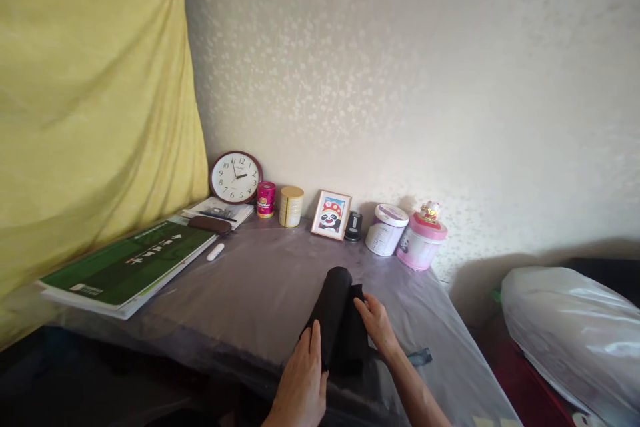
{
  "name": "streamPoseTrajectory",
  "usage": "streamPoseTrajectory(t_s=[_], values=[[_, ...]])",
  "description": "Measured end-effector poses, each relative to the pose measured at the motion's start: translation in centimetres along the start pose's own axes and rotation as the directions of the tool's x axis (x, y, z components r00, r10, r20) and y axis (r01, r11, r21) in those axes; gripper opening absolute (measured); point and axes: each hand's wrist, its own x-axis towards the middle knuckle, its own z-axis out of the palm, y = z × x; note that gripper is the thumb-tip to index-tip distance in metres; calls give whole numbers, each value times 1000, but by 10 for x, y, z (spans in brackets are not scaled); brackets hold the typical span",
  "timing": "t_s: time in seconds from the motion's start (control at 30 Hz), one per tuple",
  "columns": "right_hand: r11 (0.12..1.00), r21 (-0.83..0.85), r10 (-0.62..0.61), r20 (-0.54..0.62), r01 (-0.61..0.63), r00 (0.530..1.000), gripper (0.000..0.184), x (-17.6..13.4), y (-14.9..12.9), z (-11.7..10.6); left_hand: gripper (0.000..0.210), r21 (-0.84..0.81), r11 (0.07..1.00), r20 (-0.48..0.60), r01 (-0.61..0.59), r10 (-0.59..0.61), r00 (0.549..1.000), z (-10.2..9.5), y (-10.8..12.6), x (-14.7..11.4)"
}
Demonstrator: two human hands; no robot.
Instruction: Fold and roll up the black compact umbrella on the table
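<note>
Through the head camera I look down on a matte black, thick cylindrical roll [331, 303], which seems made of soft sheet material and lies in the lower centre of the frame, slanted, with its upper end tipped a little toward the right. It rests on the table covered with greyish, shiny plastic [240, 300], exactly between my two hands. My left hand [303, 373], at the bottom centre, is grasping the roll at its lower left side: the fingers lie along this side, and the thumb is near the lower end. My right hand [379, 327], to the right of the roll, is pinching the upper right edge of a flat black flap [353, 340], which lies just beside the roll. I cannot tell how the flap joins the roll, because the meeting place is too dark. Near my right wrist, at the lower right, there is a small bluish-grey crumpled strip [420, 357]. Farther back, above the roll in the frame, stands a light-framed picture of a cartoon panda [331, 215], well apart from both hands, with a small black device [354, 227] just beside it.
</note>
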Motion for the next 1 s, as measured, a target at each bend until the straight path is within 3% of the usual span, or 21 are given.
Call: streamPoseTrajectory(t_s=[0.13, 0.43, 0.57, 0.7, 0.9, 1.0], values=[[994, 94, 48, 51, -53, 998, 38, 3, -17, 13, 68, 0, 1000, 23, 2, -2, 1000, -4, 0, 0], [1000, -7, -12, -37, 12, 999, 37, 12, -26, 37, 72, 5, 1000, 5, 7, -7, 1000, 1, -4, 2], [999, 32, -21, 107, 17, 994, 35, 9, -35, 43, 71, 2, 1000, -5, 6, -6, 1000, 4, -7, 5], [995, 85, -79, 267, 59, 961, 24, 5, -44, 48, 63, 27, 1000, 22, 3, -4, 1000, 6, -9, 4], [980, -61, -163, 317, 191, 934, 15, 0, -54, 45, 89, -83, 996, -110, -44, 35, 993, 2, -7, -2], [962, -111, -206, 312, 251, 927, 14, -2, -59, 43, 88, 4, 1000, -82, -26, 27, 996, 1, -4, -2]])
